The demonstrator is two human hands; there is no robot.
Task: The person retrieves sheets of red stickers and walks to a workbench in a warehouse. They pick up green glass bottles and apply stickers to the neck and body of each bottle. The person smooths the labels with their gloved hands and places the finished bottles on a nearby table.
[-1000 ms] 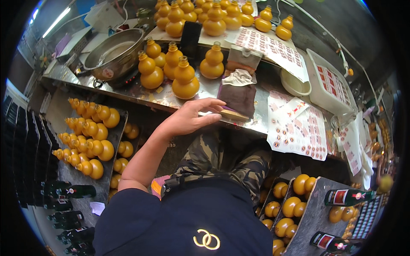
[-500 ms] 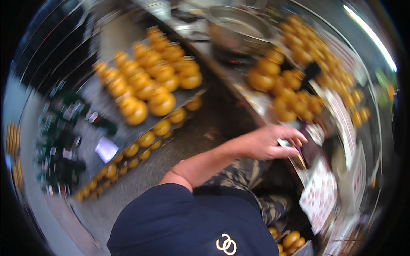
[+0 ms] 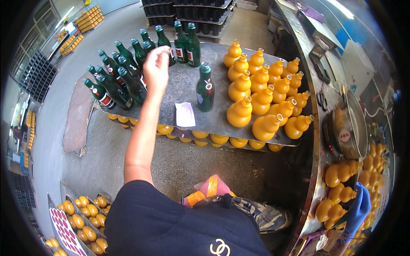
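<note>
My bare left hand (image 3: 156,68) reaches over the table's left part, beside a group of dark green glass bottles (image 3: 139,53). Its fingers are curled together; whatever they may hold is too small to tell. Apart from the group, a single green bottle (image 3: 206,91) stands upright with a small ring-shaped label on it. At the lower right, my right hand (image 3: 359,209) wears a blue glove, close to yellow gourd-shaped bottles (image 3: 326,210). A dark green thing (image 3: 341,222) shows in part by its palm, its kind hidden.
Rows of yellow gourd bottles (image 3: 261,102) fill the dark board's (image 3: 181,79) right side. A white paper slip (image 3: 185,114) lies at its front edge. On the workbench (image 3: 314,183) stands a metal pot (image 3: 352,126), with scissors (image 3: 321,100) behind. Crates of yellow bottles (image 3: 85,215) sit lower left.
The view has turned, bringing the table in front. My left hand has gone from the bench's paper sheets to the green bottles. My blue-gloved right hand has come into view.
</note>
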